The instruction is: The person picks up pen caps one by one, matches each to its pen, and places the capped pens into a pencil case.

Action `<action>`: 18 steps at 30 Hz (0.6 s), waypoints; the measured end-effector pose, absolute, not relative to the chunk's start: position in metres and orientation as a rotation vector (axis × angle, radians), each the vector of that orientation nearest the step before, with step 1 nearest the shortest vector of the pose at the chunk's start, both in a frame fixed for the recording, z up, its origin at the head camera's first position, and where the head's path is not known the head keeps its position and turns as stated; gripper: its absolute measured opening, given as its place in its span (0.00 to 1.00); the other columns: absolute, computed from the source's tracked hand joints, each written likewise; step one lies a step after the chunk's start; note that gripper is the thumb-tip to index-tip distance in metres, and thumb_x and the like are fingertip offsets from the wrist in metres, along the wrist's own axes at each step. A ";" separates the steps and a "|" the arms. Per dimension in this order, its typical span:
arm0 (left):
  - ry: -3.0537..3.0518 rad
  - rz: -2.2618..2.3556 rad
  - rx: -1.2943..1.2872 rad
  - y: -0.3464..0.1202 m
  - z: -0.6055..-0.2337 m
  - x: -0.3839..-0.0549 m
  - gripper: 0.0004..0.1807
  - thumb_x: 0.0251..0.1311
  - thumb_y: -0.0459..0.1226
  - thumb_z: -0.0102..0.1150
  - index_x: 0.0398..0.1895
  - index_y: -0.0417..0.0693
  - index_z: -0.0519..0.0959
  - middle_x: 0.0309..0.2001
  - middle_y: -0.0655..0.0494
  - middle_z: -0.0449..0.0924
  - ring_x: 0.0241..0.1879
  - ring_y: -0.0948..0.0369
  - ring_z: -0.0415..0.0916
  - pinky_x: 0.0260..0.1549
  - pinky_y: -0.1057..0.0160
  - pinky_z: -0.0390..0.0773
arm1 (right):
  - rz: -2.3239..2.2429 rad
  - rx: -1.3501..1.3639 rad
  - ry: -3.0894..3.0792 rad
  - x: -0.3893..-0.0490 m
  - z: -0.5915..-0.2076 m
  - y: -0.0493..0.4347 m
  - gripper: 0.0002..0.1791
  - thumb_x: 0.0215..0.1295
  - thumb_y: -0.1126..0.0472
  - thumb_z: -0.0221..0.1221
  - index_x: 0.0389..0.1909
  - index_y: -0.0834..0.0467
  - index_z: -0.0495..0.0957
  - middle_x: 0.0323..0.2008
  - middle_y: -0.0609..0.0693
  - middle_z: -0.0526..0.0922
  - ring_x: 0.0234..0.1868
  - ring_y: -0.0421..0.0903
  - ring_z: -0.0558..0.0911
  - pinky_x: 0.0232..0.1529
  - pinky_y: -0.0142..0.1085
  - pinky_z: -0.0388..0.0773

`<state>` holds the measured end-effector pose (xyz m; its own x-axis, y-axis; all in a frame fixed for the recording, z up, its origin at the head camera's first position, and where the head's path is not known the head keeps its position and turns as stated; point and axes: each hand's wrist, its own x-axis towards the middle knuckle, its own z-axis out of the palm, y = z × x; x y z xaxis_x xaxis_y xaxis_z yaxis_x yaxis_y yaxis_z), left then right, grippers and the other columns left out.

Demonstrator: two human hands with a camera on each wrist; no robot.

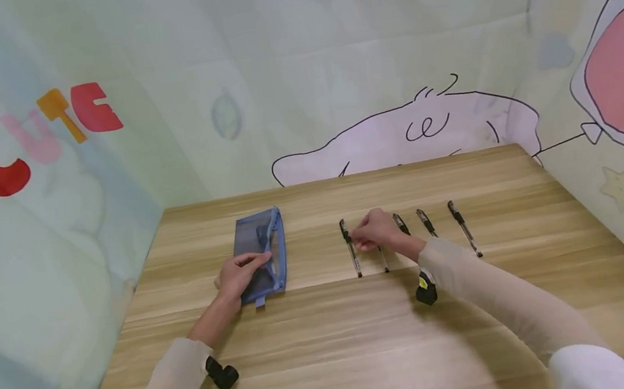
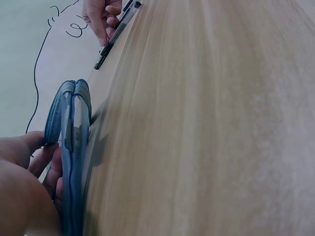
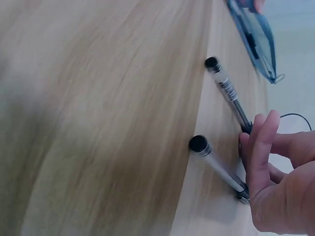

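My left hand [image 1: 240, 274] pinches the zip-side edge of a blue mesh zip pouch [image 1: 244, 235], which gapes along that side. In the left wrist view the pouch [image 2: 74, 162] stands edge-on beside the thumb and fingers [image 2: 49, 162]. My right hand [image 1: 375, 229] reaches down among the black-capped clear pens, fingertips right at the upper part of the leftmost pen [image 1: 353, 257]. I cannot tell whether they grip it. Under that hand lies a second pen [image 1: 384, 260], its cap end hidden. The right wrist view shows the leftmost pen [image 3: 229, 91] running behind the fingertips.
Right of my right hand, a third pen [image 1: 401, 223], another pen [image 1: 426, 222] and the farthest pen [image 1: 465, 228] lie in a row on the wooden table [image 1: 317, 341]. Printed cloth [image 1: 285, 63] hangs behind the table. Each wrist carries a small black camera [image 1: 425, 289].
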<state>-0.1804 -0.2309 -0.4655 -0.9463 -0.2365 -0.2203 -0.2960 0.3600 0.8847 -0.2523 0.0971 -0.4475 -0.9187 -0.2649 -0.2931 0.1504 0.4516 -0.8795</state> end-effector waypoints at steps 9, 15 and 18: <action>2.530 1.686 -0.466 -0.230 -0.469 -0.180 0.17 0.56 0.58 0.73 0.34 0.55 0.90 0.30 0.73 0.86 0.62 0.51 0.73 0.75 0.41 0.38 | -1.278 -0.181 2.399 -0.254 -0.448 0.088 0.08 0.63 0.63 0.70 0.32 0.67 0.89 0.16 0.48 0.85 0.14 0.35 0.80 0.22 0.27 0.81; 2.519 1.703 -0.474 -0.232 -0.468 -0.180 0.17 0.56 0.57 0.73 0.35 0.55 0.91 0.27 0.74 0.85 0.60 0.51 0.73 0.75 0.42 0.37 | -1.279 -0.187 2.401 -0.254 -0.442 0.081 0.08 0.62 0.66 0.70 0.32 0.69 0.88 0.15 0.48 0.84 0.13 0.35 0.79 0.22 0.28 0.82; 2.514 1.707 -0.472 -0.232 -0.467 -0.180 0.18 0.55 0.57 0.74 0.37 0.54 0.91 0.28 0.74 0.85 0.60 0.51 0.73 0.75 0.42 0.39 | -1.264 -0.180 2.424 -0.254 -0.442 0.080 0.08 0.61 0.66 0.71 0.28 0.69 0.88 0.13 0.48 0.83 0.12 0.36 0.79 0.22 0.29 0.82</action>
